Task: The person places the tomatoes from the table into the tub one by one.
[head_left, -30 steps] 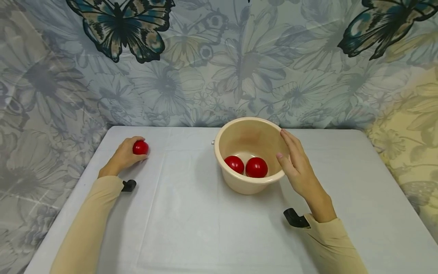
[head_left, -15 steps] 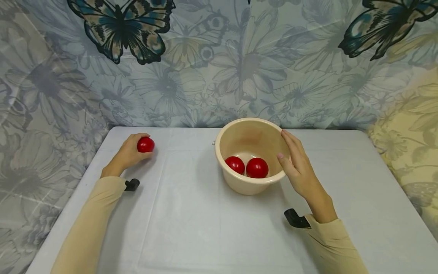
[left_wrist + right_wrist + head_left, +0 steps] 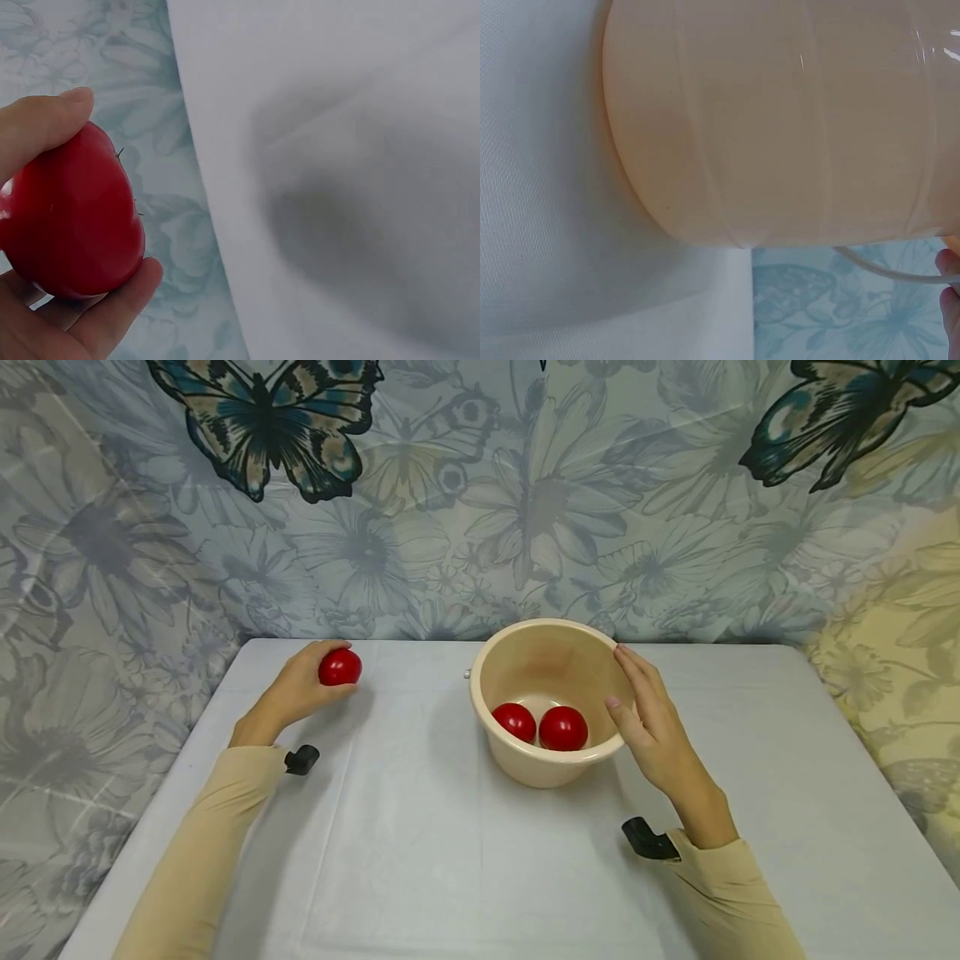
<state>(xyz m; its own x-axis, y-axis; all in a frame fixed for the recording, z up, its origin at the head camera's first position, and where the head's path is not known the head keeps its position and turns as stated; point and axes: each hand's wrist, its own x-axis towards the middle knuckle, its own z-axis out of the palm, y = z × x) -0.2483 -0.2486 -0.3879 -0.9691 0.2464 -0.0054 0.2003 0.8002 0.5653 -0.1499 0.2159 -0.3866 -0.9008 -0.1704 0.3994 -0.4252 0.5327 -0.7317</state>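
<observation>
My left hand (image 3: 292,693) holds a red tomato (image 3: 340,667) between thumb and fingers, raised over the left back of the table. In the left wrist view the glossy tomato (image 3: 75,214) shows thin dark tips on its far side. A cream bucket (image 3: 543,771) stands right of the table's middle. Two more tomatoes, one on the left (image 3: 514,722) and one on the right (image 3: 563,728), lie inside it. My right hand (image 3: 656,735) grips the bucket's right rim, thumb over the inside and fingers along the outside. In the right wrist view the bucket's wall (image 3: 780,127) hides most of that hand.
A white cloth (image 3: 420,860) covers the table. Patterned fabric (image 3: 420,560) with flowers and butterflies hangs directly behind its back edge. The bucket's pale handle (image 3: 885,271) hangs at its far side in the right wrist view.
My left hand has moved right and slightly toward the back with the tomato, rising from the table. The right hand and the bucket have stayed in place.
</observation>
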